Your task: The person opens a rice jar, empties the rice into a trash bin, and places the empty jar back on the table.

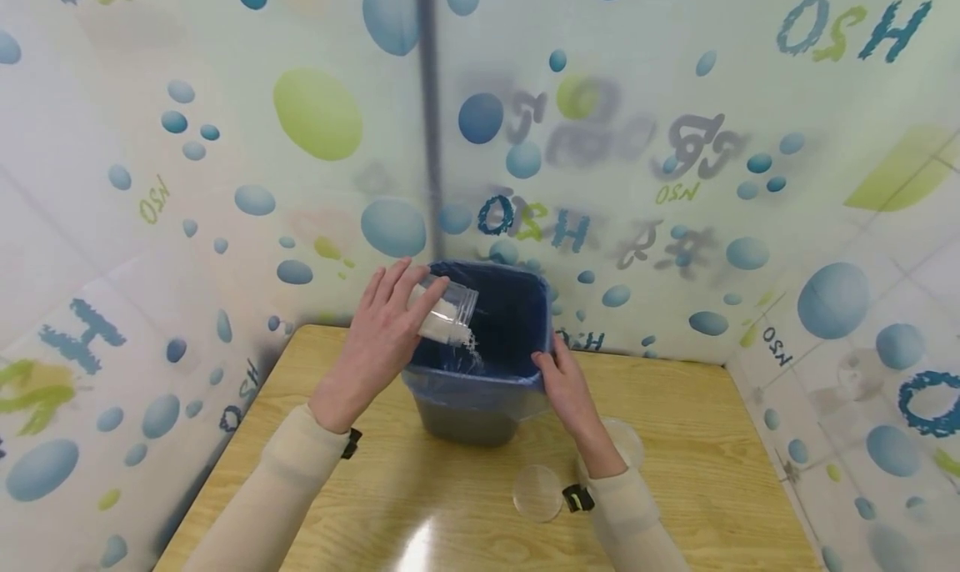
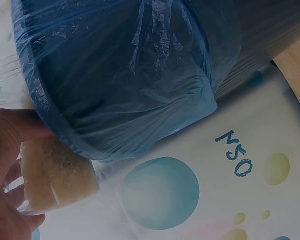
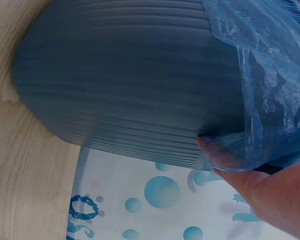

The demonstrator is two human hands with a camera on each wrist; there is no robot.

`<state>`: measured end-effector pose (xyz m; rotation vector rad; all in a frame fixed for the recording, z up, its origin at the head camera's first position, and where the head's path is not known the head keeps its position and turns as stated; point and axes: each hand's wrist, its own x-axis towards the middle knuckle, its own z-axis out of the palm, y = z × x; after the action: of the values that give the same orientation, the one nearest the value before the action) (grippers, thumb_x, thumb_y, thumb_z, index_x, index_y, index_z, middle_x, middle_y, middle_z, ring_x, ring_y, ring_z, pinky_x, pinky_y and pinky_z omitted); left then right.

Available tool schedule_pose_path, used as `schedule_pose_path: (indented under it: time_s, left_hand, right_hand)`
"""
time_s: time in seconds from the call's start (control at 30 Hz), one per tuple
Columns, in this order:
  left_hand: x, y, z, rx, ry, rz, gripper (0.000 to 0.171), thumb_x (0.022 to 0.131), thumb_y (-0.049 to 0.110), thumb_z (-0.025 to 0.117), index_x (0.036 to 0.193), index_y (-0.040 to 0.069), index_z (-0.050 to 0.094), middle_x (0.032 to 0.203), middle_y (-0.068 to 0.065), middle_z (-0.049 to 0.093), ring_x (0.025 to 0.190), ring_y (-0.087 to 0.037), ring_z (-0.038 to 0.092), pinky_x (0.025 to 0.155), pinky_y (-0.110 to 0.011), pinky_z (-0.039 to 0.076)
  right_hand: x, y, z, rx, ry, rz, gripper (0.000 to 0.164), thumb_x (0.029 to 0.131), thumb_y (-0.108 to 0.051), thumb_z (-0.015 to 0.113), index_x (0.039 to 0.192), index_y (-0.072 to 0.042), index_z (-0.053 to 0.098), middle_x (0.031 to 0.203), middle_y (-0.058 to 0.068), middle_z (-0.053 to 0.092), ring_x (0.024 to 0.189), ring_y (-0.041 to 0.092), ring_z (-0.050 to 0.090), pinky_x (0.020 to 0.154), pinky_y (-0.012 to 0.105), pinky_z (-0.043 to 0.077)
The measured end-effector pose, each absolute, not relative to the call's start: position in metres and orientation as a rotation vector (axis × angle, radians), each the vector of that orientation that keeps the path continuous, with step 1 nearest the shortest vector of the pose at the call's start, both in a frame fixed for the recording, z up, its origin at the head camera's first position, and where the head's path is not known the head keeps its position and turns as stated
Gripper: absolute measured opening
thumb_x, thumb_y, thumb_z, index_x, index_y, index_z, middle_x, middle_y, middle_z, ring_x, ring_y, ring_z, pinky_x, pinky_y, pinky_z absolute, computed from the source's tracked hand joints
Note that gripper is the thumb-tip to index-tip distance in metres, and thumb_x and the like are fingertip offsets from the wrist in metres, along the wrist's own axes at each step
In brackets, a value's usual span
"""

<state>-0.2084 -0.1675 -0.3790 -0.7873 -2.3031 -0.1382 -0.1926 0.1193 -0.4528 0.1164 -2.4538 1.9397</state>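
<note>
My left hand (image 1: 386,322) grips a clear jar (image 1: 448,309) tipped on its side over the left part of the bin's opening. White grains spill from the jar's mouth into the bin; the left wrist view shows the pale contents (image 2: 60,175) through the jar's wall. The dark grey trash bin (image 1: 468,422) stands on the table, lined with a blue plastic bag (image 2: 135,100) folded over its rim. With my right hand (image 1: 566,384) I hold the bin's right rim, fingers pinching the bag's edge there, partly under the film in the right wrist view.
On the wooden table (image 1: 675,439), a clear round lid (image 1: 537,494) lies in front of the bin, left of my right wrist. Another clear round piece (image 1: 626,443) sits partly behind that wrist. A patterned curtain-like wall (image 1: 637,222) rises right behind the bin.
</note>
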Motion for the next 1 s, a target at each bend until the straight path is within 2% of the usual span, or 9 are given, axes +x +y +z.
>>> schedule_pose_path:
  time_s: [0.23,1.0]
  left_hand:
    - [-0.2075,-0.1683,-0.3817,-0.796,-2.299,-0.129,0.08,0.078,-0.005,0.084,0.149,0.012,0.052,0.144,-0.021,0.05,0.148,-0.043,0.033,0.118,-0.062,0.029]
    - [-0.2076,-0.1667,-0.3815,-0.803,-2.306,-0.152,0.075,0.082,-0.006,0.08,0.149,0.013,0.053,0.147,-0.021,0.049,0.15,-0.042,0.031,0.119,-0.062,0.027]
  right_hand:
    - [-0.1929,0.1172,-0.4535,0.123,-2.424,1.946,0.052,0.106,-0.016,0.048,0.155,-0.002,0.042,0.149,0.024,0.051,0.128,0.037,0.056,0.112,0.056,0.04]
    - [-0.1928,0.1175,-0.4536,0.104,-2.425,1.945,0.054,0.105,-0.014,0.048,0.157,-0.003,0.039,0.151,0.024,0.049,0.128,0.039,0.055,0.112,0.058,0.041]
